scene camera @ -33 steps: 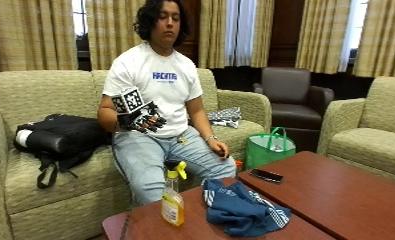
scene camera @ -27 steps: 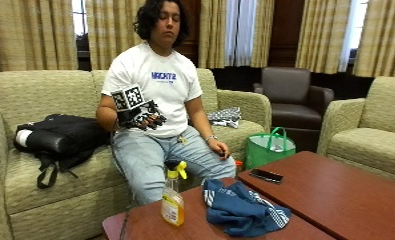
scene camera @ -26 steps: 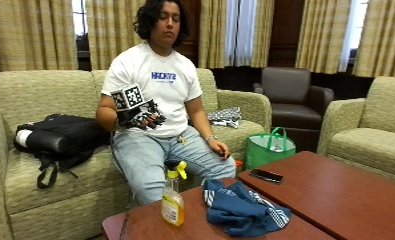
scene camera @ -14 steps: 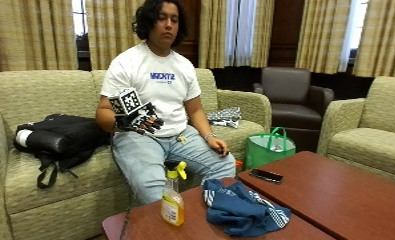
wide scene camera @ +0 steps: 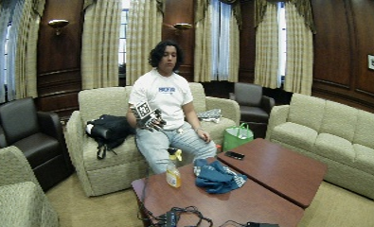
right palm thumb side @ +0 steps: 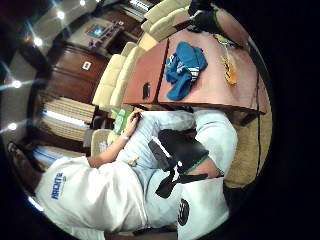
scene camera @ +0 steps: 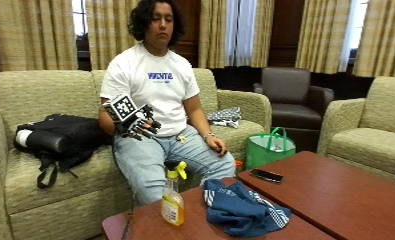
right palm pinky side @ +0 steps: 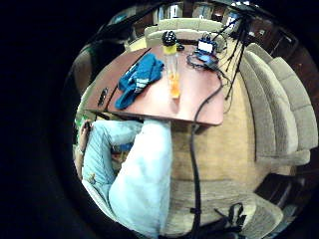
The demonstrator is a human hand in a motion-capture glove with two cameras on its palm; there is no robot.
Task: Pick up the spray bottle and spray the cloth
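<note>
Spray bottle (scene camera: 172, 202) upright near table edge, orange liquid, yellow-black trigger head; crumpled blue white-striped cloth (scene camera: 242, 210) just beside.

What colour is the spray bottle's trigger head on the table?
Yellow, on the clear spray bottle of orange liquid; the outside view shows it best.

the spray bottle (scene camera: 172, 202) holds yellow-orange liquid under a yellow and black trigger head. just beside it lies the blue cloth (scene camera: 242, 209) with white stripes. both rest on a reddish-brown table (scene camera: 343, 195). beyond the bottle, a black glove covers the right hand (scene camera: 138, 124).
</note>
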